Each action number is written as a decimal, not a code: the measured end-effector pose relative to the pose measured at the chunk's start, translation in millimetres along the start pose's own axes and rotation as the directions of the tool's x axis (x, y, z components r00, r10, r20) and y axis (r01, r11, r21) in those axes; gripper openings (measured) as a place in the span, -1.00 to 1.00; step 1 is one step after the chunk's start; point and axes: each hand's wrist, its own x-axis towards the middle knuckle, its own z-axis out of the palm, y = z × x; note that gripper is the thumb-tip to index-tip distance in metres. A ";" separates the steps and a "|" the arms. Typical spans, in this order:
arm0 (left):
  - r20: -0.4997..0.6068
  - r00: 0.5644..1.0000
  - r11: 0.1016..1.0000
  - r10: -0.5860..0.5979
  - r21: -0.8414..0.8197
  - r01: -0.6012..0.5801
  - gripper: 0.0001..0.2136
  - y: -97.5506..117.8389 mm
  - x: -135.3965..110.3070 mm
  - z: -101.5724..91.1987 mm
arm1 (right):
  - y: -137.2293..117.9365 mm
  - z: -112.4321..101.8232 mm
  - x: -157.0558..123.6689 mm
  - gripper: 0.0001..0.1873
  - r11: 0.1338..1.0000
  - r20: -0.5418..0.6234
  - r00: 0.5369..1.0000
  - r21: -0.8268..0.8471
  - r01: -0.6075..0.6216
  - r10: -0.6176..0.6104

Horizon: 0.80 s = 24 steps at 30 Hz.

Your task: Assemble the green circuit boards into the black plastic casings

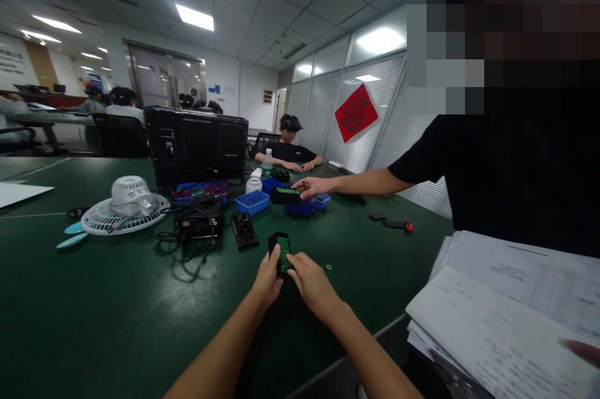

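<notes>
My left hand [268,279] is closed around a black plastic casing [272,241], which it holds tilted above the table. Inside the casing lies a green circuit board [284,249], face up. The fingers of my right hand [310,280] are bent, with thumb and index finger together at the board's right edge; their tips touch it, and whether anything small is between them I cannot tell. Beyond my hands, a person standing at the right holds out a similar black casing [285,198] with a green board over some blue bins.
Blue parts bins [253,202] stand mid-table, near a black device [244,231] and a cabled black box [199,224]. At the left lies a white fan [124,208]. A small ring [329,267] is right of my hands. Papers [506,318] jut in at the right.
</notes>
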 end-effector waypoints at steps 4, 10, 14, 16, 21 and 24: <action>0.048 0.999 0.999 -0.007 -0.034 0.009 -0.66 -3.5 2.4 -3.1 | -1.4 4.8 -1.8 -0.75 0.995 -0.132 0.991 0.096 -0.014 0.026; 0.039 0.999 0.995 -0.027 -0.092 0.031 -0.67 -9.5 3.6 -2.8 | 3.9 23.2 -2.6 -0.77 0.989 -0.220 0.967 0.100 -0.110 0.130; -0.015 0.999 0.995 -0.032 -0.098 0.031 -0.67 -8.6 1.7 0.1 | 7.5 29.9 -2.7 -0.79 0.971 -0.261 0.939 0.143 -0.194 0.226; -0.031 0.999 0.994 -0.040 -0.107 0.036 -0.68 -7.2 0.1 2.0 | 7.3 32.1 -3.2 -0.81 0.958 -0.268 0.927 0.183 -0.220 0.264; -0.116 0.988 0.983 -0.103 -0.161 0.084 -0.66 -7.3 -5.1 8.3 | 3.6 40.3 -8.5 -0.65 0.929 -0.231 0.907 0.204 -0.308 0.351; -0.171 0.975 0.975 -0.144 -0.191 0.110 -0.66 -10.9 -8.3 12.0 | 3.4 46.5 -12.3 -0.49 0.912 -0.193 0.894 0.159 -0.378 0.404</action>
